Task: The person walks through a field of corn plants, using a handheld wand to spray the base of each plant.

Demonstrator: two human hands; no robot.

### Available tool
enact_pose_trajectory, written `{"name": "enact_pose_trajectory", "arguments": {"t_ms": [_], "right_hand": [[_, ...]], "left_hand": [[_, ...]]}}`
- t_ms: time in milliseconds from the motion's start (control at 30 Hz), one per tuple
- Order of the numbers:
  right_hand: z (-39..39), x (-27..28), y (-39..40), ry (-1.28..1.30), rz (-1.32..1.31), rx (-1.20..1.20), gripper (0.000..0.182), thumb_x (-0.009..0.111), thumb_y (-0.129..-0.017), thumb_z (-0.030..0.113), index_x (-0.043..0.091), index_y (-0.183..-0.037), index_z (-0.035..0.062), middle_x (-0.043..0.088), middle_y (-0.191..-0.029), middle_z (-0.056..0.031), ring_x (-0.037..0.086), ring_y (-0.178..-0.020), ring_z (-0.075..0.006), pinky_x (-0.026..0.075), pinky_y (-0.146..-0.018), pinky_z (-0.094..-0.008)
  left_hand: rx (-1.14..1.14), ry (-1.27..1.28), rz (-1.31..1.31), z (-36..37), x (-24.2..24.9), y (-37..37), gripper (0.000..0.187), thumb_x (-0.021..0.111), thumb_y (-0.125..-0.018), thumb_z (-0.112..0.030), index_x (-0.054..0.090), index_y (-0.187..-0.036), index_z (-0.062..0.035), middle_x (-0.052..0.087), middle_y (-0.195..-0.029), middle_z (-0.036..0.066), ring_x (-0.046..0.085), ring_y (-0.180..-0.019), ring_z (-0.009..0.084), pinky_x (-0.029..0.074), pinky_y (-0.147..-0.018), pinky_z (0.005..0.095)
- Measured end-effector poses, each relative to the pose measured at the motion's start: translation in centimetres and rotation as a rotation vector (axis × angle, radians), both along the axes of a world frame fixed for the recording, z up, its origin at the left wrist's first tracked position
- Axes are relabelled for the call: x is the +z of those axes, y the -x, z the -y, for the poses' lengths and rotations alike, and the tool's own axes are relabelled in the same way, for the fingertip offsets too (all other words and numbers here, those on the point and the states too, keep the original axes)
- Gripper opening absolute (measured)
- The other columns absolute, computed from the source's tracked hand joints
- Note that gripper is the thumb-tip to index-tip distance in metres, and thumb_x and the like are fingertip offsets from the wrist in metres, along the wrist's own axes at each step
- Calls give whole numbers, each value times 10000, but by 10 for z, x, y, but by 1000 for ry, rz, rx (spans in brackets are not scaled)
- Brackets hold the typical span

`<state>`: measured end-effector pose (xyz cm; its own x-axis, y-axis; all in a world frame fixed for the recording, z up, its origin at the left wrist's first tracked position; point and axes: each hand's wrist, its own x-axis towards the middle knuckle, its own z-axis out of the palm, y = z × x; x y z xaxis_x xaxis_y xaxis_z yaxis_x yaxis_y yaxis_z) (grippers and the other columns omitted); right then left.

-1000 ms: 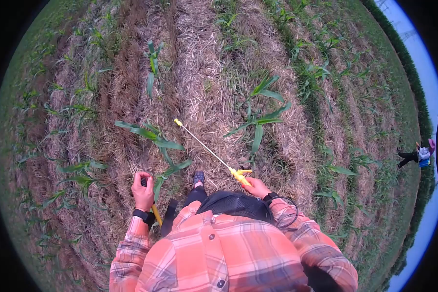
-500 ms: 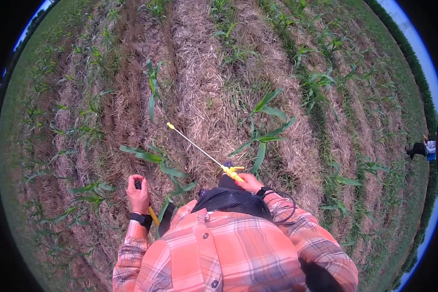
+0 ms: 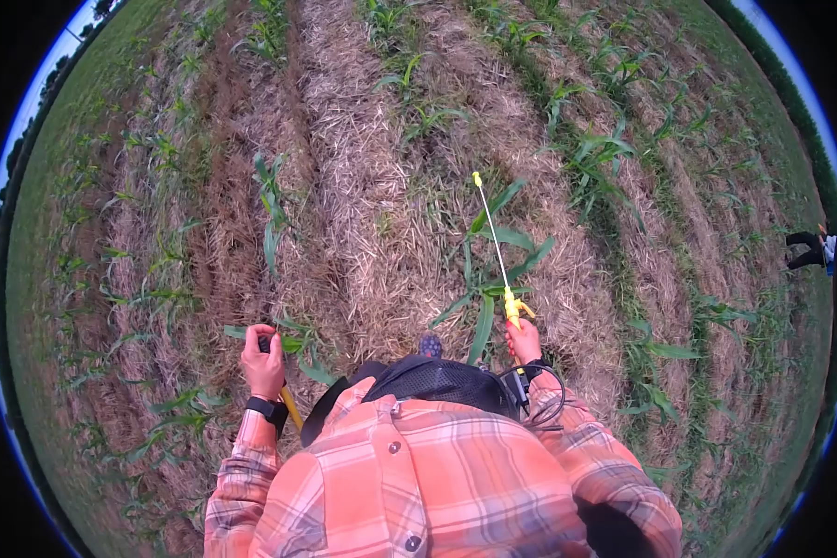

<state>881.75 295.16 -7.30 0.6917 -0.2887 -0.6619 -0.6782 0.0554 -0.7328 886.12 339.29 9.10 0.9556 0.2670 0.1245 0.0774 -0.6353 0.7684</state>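
Note:
My right hand (image 3: 524,342) is wrapped round the yellow grip of a spray wand (image 3: 496,244). Its thin metal tube points forward and slightly left, and the yellow nozzle (image 3: 477,179) hangs over or close to the leaves of a young corn plant (image 3: 486,312). Whether any spray comes out is too fine to see. My left hand (image 3: 263,363) is closed on the black end of a yellow lever (image 3: 291,407), which runs back beside my body. Leaves of another corn plant (image 3: 318,372) lie just right of that hand.
A dark hose (image 3: 556,407) loops by my right wrist. One shoe (image 3: 430,346) shows below my dark mesh waist bag (image 3: 446,383). Rows of corn plants (image 3: 597,153) stand in straw-covered soil (image 3: 358,251). Another person (image 3: 814,249) is at the far right.
The wand has swung from pointing left to pointing nearly straight ahead, its nozzle moving right and forward. My right hand has shifted right. My left hand keeps its hold, nearly in place.

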Motion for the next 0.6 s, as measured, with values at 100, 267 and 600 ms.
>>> {"name": "enact_pose_trajectory", "arguments": {"t_ms": [100, 267, 600], "right_hand": [[22, -9, -7, 75, 28, -103, 197, 469, -840, 255, 457, -806, 62, 458, -558, -9, 383, -365, -67, 316, -299, -213], [36, -11, -22, 106, 19, -206, 209, 465, -843, 255, 453, -795, 52, 457, -543, -12, 383, -349, -81, 322, -292, -224], [-31, -4, -93, 82, -46, 94, 178, 491, -831, 222, 435, -847, 54, 481, -589, -4, 424, -397, -59, 353, -325, -208]], "left_hand": [[12, 24, -46, 2, -1, -8, 75, 536, -748, -39, 479, -794, -23, 499, -646, 40, 473, -576, 106, 389, -545, 234], [23, 49, -73, -1, -8, -25, 76, 537, -745, -37, 476, -787, -19, 498, -650, 40, 466, -576, 102, 388, -547, 232], [24, 141, -41, -33, -35, -101, 76, 536, -739, -33, 479, -788, -34, 475, -624, 19, 433, -552, 83, 374, -519, 222]]}}
